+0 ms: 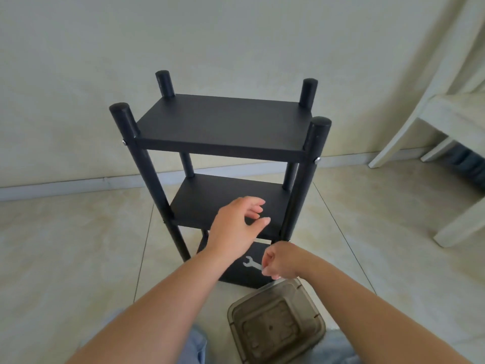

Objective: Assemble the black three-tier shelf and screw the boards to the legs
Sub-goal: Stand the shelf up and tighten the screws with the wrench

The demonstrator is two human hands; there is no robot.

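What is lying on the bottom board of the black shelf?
A small silver wrench lies on the bottom board, its near end pinched by the right hand. The left hand and forearm cover the rest of the board.

A matte black three-tier wooden shelf [223,122], a silver flat metal wrench [251,262] beside the right fingers, a smoky brown translucent plastic box [275,324], and cream marbled floor tiles [78,245].
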